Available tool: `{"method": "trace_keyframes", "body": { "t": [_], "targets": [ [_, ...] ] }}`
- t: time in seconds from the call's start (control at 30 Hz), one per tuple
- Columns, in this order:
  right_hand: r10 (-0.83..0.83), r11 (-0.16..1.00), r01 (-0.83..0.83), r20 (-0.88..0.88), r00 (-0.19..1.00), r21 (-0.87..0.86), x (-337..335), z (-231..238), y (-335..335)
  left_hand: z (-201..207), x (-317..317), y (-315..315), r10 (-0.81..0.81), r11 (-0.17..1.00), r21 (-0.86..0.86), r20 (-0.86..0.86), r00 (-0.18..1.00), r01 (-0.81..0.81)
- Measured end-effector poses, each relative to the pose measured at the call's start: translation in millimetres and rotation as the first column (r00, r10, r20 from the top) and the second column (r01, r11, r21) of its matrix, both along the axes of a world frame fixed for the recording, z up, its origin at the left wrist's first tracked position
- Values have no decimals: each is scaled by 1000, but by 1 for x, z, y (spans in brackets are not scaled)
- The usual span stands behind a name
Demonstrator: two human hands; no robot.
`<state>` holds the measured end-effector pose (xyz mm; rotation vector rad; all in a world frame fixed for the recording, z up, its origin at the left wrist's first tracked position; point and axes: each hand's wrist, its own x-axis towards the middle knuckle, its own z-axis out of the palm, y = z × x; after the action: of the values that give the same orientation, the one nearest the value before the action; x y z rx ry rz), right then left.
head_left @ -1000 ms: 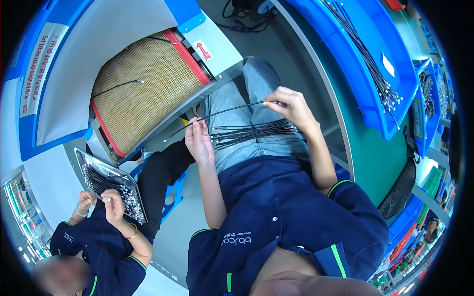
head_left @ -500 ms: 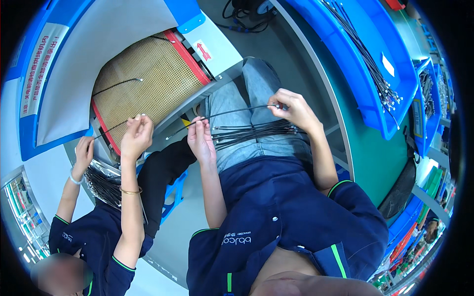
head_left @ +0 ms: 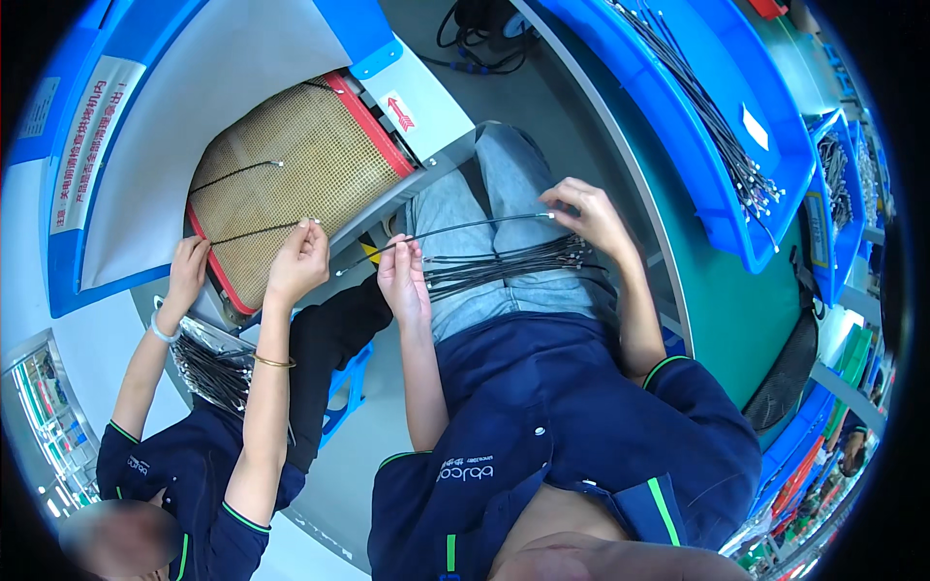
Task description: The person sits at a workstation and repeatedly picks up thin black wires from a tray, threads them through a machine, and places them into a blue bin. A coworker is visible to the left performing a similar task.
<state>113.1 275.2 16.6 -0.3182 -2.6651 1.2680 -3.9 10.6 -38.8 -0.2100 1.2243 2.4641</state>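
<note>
A thin black cable (head_left: 475, 225) with small metal ends stretches above my lap. My left hand (head_left: 404, 283) pinches it near its left part, and the end beyond the fingers sticks out to the left. At the other end my right hand (head_left: 589, 215) has its thumb and fingertips closed round the cable by its pale tip. Just below, a bundle of similar black cables (head_left: 509, 265) lies across my thighs, touched by neither hand.
At left a co-worker's hands (head_left: 298, 263) hold another black cable over a tan mesh conveyor belt (head_left: 310, 136) with red edges, under a blue-and-white machine hood (head_left: 242, 48). A blue bin (head_left: 717, 218) with cables stands on the green table (head_left: 722, 320) at right.
My right fingers have shifted slightly, so the cable's pale tip shows more. The co-worker's hands have moved right with their cable, now over the belt.
</note>
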Motion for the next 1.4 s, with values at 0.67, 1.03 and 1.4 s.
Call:
{"method": "trace_keyframes", "body": {
  "t": [0.67, 1.03, 1.4],
  "targets": [
    [261, 957, -273, 121, 958, 97, -41, 37, -33, -4, 6, 11, -141, 990, -1, 59, 988, 142],
    [269, 956, -275, 64, 961, 106, -52, 31, -42, 11, -2, 1, -251, 966, -32, 124, 960, 257],
    [193, 980, -193, -8, 981, 47, -111, 33, -68, 206, 17, -29, -270, 706, 396, -615, 741, 586]
  ]
}}
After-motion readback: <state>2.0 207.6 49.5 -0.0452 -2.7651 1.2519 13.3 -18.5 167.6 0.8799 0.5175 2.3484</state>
